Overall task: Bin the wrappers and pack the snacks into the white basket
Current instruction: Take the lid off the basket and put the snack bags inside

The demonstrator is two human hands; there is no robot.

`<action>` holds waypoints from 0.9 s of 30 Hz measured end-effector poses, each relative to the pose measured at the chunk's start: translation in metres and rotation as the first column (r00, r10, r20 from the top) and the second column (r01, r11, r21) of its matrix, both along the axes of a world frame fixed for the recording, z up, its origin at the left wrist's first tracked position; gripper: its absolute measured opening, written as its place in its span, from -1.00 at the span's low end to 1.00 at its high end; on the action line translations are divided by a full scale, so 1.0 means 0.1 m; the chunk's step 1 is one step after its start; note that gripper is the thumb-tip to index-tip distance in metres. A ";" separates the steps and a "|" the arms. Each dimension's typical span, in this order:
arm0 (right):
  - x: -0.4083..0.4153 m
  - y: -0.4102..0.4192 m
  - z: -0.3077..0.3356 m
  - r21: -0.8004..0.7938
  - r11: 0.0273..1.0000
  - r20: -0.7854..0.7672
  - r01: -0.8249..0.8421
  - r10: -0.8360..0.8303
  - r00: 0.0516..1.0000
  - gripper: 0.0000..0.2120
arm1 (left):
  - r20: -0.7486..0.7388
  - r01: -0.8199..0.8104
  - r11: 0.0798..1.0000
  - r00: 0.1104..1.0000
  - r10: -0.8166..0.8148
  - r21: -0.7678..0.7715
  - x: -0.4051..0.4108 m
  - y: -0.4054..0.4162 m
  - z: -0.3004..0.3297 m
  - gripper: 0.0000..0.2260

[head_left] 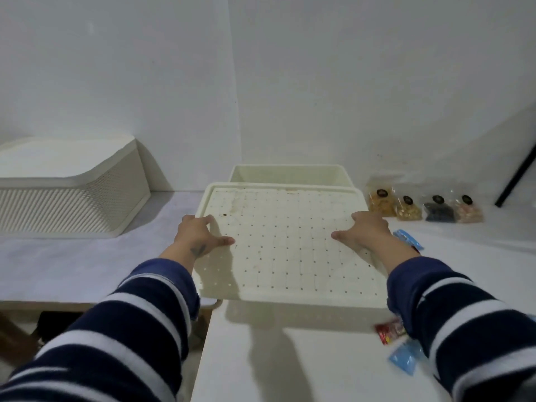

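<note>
A white perforated lid [290,242] is held up over the table, tilted toward me. My left hand [200,235] grips its left edge, thumb on top. My right hand [365,232] grips its right edge the same way. Behind the lid stands the open white basket [290,173]. Several clear snack bags [423,205] line up at the back right. A blue wrapper [407,238] lies just right of my right hand. A red wrapper [390,331] and another blue wrapper [404,357] lie at the front right, partly under my right sleeve.
A second white lidded basket [69,184] lies on the lower table at the left. A gap separates that table from the white table [290,358] in front of me. A black pole [516,175] leans at the far right.
</note>
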State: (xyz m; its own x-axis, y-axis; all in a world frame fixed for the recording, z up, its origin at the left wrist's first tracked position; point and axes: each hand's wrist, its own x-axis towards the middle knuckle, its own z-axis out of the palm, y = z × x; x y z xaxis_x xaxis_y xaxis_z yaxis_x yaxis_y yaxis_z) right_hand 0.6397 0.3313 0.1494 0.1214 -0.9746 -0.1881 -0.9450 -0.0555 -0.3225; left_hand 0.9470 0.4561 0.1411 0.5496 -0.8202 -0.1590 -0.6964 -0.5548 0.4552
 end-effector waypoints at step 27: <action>0.10 0.45 -1.49 0.343 0.939 -0.105 -0.001 0.039 0.994 -0.29 | -0.109 -0.074 0.974 0.989 0.100 0.216 -0.05 0.53 -1.50 -0.30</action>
